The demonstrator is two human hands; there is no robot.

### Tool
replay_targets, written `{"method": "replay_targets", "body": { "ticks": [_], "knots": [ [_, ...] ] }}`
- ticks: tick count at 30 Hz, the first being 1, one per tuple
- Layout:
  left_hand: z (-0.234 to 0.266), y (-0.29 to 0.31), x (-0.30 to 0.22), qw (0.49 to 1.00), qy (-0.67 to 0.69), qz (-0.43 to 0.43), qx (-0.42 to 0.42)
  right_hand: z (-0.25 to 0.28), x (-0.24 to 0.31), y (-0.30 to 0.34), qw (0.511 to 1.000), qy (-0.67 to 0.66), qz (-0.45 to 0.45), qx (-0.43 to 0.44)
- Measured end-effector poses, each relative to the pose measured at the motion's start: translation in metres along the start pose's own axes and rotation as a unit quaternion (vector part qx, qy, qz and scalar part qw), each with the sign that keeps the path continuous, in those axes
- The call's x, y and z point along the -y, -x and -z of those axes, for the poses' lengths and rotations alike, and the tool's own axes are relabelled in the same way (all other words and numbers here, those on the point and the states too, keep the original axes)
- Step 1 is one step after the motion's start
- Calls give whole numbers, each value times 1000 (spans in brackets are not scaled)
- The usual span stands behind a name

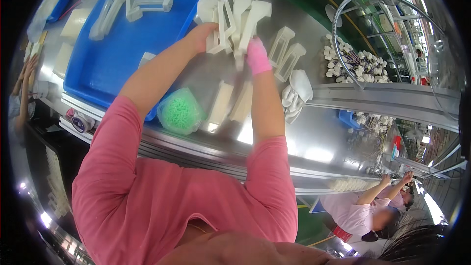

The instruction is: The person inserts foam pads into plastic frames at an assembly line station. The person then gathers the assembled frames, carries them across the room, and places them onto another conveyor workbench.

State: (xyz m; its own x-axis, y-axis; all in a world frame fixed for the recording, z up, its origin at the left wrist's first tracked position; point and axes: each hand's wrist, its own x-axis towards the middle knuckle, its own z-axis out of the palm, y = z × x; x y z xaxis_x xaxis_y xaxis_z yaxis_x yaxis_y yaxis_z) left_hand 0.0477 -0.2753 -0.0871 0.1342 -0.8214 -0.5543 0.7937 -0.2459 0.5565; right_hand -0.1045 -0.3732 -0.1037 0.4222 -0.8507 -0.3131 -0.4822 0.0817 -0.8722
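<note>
The left hand and right hand hold white frames at the top middle. More lie in the blue bin, upper left, and two on the surface. The job looks only partly done.

Light was bright and fairly even. Slender white strip lights glowed at the right edge, and glare whitened patches of the smooth silver-grey metal tabletop right of centre. The lower left was darker. Angular white plastic brackets at upper centre looked fairly sharp; fisheye distortion bowed straight edges, rim details smeared, and black filled the corners.
</note>
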Motion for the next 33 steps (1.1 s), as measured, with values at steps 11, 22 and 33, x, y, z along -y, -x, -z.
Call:
{"method": "replay_targets", "body": {
  "ticks": [11,22,33],
  "knots": [
    [-39,100,20,994,-1,38,105,30,4,88,948,-290,47,122],
    [-85,173,62,984,-73,-78,144,44,19,190,991,-106,41,-76],
    [-83,178,92,978,27,47,200,61,5,261,799,-567,98,177]
  ]
}}
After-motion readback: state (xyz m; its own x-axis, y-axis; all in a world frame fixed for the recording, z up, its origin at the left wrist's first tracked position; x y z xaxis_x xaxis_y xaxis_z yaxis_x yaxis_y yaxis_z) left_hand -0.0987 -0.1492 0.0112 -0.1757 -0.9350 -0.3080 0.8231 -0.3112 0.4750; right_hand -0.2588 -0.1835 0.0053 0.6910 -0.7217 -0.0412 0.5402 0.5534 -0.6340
